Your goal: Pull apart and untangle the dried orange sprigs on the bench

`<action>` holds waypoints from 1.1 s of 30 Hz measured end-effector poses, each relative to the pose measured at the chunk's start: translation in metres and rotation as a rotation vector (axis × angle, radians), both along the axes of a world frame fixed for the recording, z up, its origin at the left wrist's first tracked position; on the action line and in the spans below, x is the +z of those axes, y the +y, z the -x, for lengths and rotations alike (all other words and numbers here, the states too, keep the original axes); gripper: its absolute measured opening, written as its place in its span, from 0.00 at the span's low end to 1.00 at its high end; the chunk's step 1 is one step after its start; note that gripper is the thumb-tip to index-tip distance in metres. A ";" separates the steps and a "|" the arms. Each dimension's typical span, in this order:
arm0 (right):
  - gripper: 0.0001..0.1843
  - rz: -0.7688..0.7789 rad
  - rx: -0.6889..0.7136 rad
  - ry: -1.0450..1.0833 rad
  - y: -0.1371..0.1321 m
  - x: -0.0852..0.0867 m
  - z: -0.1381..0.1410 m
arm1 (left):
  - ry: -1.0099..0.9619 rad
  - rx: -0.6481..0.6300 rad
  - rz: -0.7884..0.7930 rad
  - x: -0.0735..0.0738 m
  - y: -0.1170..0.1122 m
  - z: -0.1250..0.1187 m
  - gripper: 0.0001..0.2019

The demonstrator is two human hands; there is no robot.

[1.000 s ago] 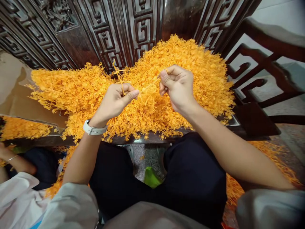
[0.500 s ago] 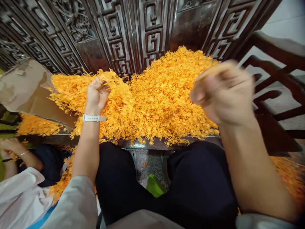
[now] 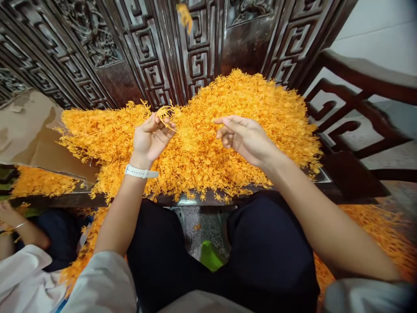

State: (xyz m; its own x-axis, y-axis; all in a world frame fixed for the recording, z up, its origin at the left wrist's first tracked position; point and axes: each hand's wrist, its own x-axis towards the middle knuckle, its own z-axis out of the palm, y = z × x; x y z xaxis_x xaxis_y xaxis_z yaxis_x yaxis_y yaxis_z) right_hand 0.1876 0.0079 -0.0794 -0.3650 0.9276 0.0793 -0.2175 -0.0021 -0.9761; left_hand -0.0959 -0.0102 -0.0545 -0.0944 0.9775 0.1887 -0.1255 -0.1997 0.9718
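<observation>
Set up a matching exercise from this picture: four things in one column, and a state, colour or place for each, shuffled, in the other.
1 left hand
2 right hand
3 wristband
4 carved panel

a dark wood, behind the orange heap
b white
c open, above the heap
d pinching an orange sprig

Pairs: 1-d, 2-c, 3-b, 4-a

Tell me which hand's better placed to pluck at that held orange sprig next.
Right, likely. The right hand is open and empty, fingers pointing toward the orange sprig that the left hand pinches above the orange pile; the left hand is busy holding it.
</observation>
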 end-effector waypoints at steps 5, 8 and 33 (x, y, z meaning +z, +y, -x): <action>0.36 -0.325 -0.013 -0.219 -0.010 -0.012 0.017 | -0.001 -0.135 0.076 -0.001 -0.009 -0.036 0.26; 0.35 -0.437 0.107 -0.263 -0.015 -0.012 0.025 | 0.021 -0.212 0.110 0.002 -0.015 -0.054 0.28; 0.18 -1.251 -0.044 -0.634 -0.094 0.010 0.030 | 0.422 0.098 -0.397 0.003 -0.011 -0.039 0.33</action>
State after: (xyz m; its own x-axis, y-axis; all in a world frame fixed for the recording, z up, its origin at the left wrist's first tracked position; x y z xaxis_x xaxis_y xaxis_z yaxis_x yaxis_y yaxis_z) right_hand 0.1581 -0.0859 -0.0690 -0.6226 0.3776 0.6854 0.2776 0.9255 -0.2576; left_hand -0.0570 -0.0216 -0.0513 -0.0185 0.8147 0.5796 0.2932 -0.5498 0.7822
